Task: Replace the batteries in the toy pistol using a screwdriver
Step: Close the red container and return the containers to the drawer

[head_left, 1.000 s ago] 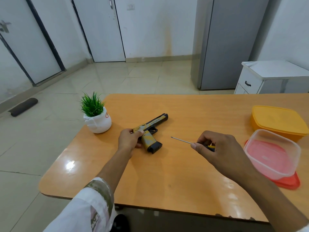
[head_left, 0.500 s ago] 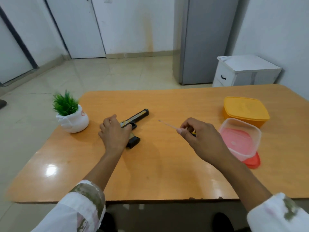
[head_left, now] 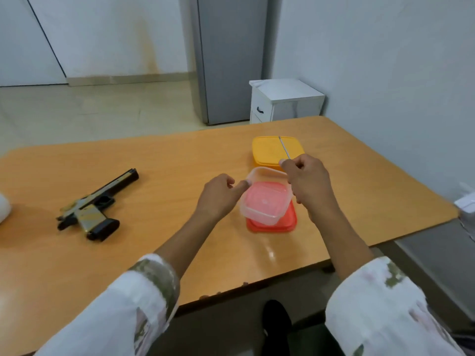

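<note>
Bare table (head_left: 167,160) lies open between the left grip (head_left: 219,195) and the toy pistol (head_left: 95,205). The pistol rests on its side well off to that grip's left, muzzle pointing away, and neither grip touches it. The table's near edge runs slantwise under both forearms. Its right edge falls away well to the right of the right grip (head_left: 307,182), with clear wood between.

The right grip pinches the screwdriver (head_left: 284,149). Only the thin shaft shows, sticking up and away from the fingertips across the lidded yellow box (head_left: 267,152) just beyond that grip. The handle is hidden inside the curled fingers.

Between the two grips a clear tub (head_left: 264,204) sits on a red lid (head_left: 275,223). The left grip's fingers are loosely curled around nothing and its thumb reaches to the tub's left rim. I cannot tell if it touches. The right grip hangs over the tub's far-right corner.

Past the right grip, beyond the table, a white cabinet (head_left: 282,101) stands beside a tall grey unit (head_left: 231,60), with pale tiled floor (head_left: 102,111) off to the left.

Far to the left grip's left, a rounded white thing (head_left: 3,209) is cut off by the frame. Another white object (head_left: 466,204) is cut off far to the right grip's right. Both sleeves (head_left: 133,304) are blurred.
</note>
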